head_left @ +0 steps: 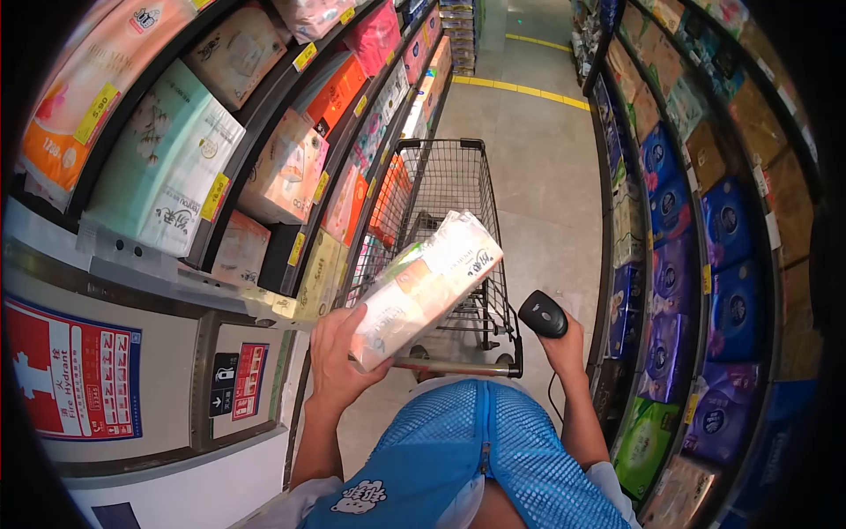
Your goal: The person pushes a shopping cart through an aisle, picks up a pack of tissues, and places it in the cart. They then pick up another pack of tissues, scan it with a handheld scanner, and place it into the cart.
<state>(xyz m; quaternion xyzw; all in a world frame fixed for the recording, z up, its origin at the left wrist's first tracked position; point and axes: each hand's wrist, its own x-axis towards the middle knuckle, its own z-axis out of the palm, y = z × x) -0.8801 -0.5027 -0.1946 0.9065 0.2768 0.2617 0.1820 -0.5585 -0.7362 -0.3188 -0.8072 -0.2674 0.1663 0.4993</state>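
Observation:
My left hand (339, 357) grips the lower left end of a long, plastic-wrapped tissue pack (427, 282), white and pale peach with dark printed characters. The pack is tilted, its far end up to the right, above the near part of a wire shopping cart (449, 167). Out to the right, my right hand (564, 348) is wrapped round a black handheld barcode scanner (543, 315), whose rounded head points forward. A thin dark cable (552, 397) hangs below that hand. The cart's handle end stands just in front of my body.
Shelves of packaged tissues with yellow price tags (211, 196) line the left side. Blue and purple packs (667, 273) fill the right shelves. A fire hydrant cabinet (75, 370) stands at lower left. Grey aisle floor (538, 159) runs ahead to a yellow line (520, 92).

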